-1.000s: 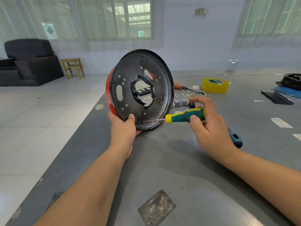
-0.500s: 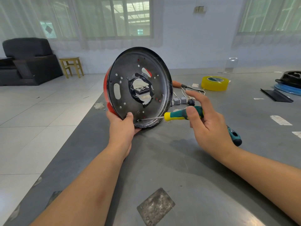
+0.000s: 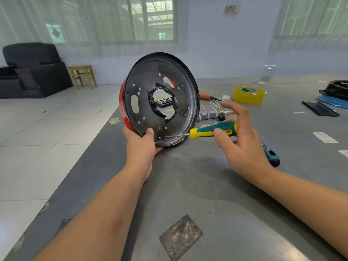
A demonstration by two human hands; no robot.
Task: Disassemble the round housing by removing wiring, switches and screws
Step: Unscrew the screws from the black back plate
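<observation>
At frame centre, the housing [image 3: 160, 98] is propped on edge by the left hand [image 3: 140, 146], exposing a bottom screw [image 3: 160, 137]; the screwdriver [image 3: 212, 131] is pinched by right hand [image 3: 243, 146] fingers [image 3: 218, 133].

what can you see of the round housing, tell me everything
The round housing is a dark metal pan with a red outer shell, stood on edge on the grey table. Its base shows small holes, an oval slot and a ragged central opening. The left hand grips its lower rim; a green-yellow screwdriver tip meets a screw there.
</observation>
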